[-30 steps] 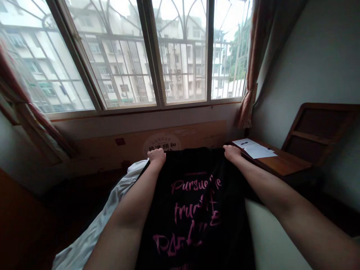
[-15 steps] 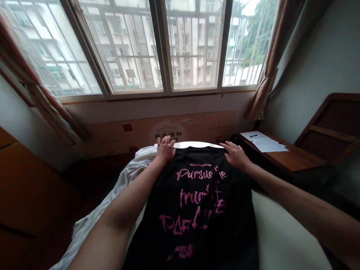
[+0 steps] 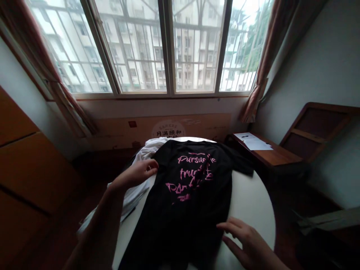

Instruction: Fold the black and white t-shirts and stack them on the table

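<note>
A: Where is the black shirt?
B: Spread on the round white table, its neck toward the window and its lower end running to the bottom of the view.

A: Is it lying flat?
B: Mostly. A crease cuts through the pink lettering and swallows parts of some letters. I'd press that out from the middle toward the side, palm flat, rather than tugging at one edge.

A: And the hands?
B: The left hand is at the shirt's edge below one sleeve, fingers bent; I can't tell whether it pinches the cloth. The right hand is open, thumb apart from the fingers, by the opposite edge lower down. Contact there is unclear.

A: Anything to watch?
B: The white cloth bunched along the left of the table. It lies right by the near sleeve, so I'd keep the left fingers on black fabric only, and draw both sides out evenly so the print stays straight.

A: Beyond that?
B: A wooden desk with papers, well apart from the work, and a cardboard panel under the window.
</note>
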### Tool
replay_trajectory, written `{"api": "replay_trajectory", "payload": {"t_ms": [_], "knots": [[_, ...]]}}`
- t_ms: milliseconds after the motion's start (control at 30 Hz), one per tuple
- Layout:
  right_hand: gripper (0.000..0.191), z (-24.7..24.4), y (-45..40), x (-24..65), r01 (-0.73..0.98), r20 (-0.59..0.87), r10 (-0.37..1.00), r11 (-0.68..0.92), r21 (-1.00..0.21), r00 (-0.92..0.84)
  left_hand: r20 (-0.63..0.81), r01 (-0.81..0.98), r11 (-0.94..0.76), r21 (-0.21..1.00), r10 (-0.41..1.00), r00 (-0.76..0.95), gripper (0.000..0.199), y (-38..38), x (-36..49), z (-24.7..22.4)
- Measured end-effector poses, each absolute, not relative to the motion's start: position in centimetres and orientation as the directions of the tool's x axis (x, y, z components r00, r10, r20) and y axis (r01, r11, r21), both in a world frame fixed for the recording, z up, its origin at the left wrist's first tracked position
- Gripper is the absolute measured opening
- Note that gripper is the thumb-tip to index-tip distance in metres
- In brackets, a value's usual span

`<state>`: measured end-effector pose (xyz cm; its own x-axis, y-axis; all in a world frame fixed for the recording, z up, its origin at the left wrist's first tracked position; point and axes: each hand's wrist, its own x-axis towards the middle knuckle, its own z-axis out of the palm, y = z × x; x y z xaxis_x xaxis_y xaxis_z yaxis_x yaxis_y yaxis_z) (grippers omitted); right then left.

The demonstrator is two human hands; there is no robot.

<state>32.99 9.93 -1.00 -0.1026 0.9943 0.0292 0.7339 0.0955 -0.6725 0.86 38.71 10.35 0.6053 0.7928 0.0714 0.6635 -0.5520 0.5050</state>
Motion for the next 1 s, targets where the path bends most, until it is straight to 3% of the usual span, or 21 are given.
{"api": "replay_trajectory", "payload": {"t_ms": [67,133,267,400,567,667,767,867,1000], "knots": [[0.03,-0.7,8.9,30.9,0.73,-0.003,0.995,0.074,-0.68,-0.104,-0.131,0.718,-0.488,0.497,0.775,0.618,0.024,35.6,-0.3,9.3],[0.032,-0.3,8.5,29.2,0.734,-0.025,0.995,0.057,-0.677,-0.101,-0.189,0.753,-0.424,0.504,0.796,0.575,0.027,32.4,-0.9,7.9],[0.054,-0.1,8.3,26.7,0.757,0.007,0.999,0.043,-0.652,-0.051,-0.006,0.729,-0.404,0.553,0.873,0.488,0.026,26.8,-1.7,4.8],[0.068,0.0,8.1,26.5,0.778,-0.015,0.998,0.035,-0.627,-0.057,0.179,0.706,-0.488,0.514,0.865,0.468,0.02,22.3,-4.4,1.1],[0.074,0.1,8.0,26.9,0.801,-0.034,0.996,0.045,-0.597,-0.081,0.268,0.668,-0.541,0.511,0.839,0.474,0.059,19.2,-9.9,-5.6],[0.069,-0.5,8.2,25.9,0.821,-0.037,0.998,0.025,-0.57,-0.056,0.279,0.652,-0.536,0.536,0.841,0.463,0.069,19.2,-12.2,-7.9],[0.051,-1.1,8.8,24.9,0.855,-0.011,1.0,-0.007,-0.519,0.001,0.233,0.642,-0.5,0.581,0.858,0.458,0.058,19.7,-13.2,-7.6],[0.049,-1.4,9.0,25.1,0.873,0.006,0.998,-0.048,-0.485,0.058,0.253,0.639,-0.487,0.595,0.869,0.426,0.041,20.1,-13.0,-5.9],[0.045,-1.0,8.1,27.5,0.825,0.066,0.987,-0.086,-0.558,0.147,0.284,0.604,-0.485,0.633,0.871,0.402,0.023,20.0,-11.7,-3.9]]}}
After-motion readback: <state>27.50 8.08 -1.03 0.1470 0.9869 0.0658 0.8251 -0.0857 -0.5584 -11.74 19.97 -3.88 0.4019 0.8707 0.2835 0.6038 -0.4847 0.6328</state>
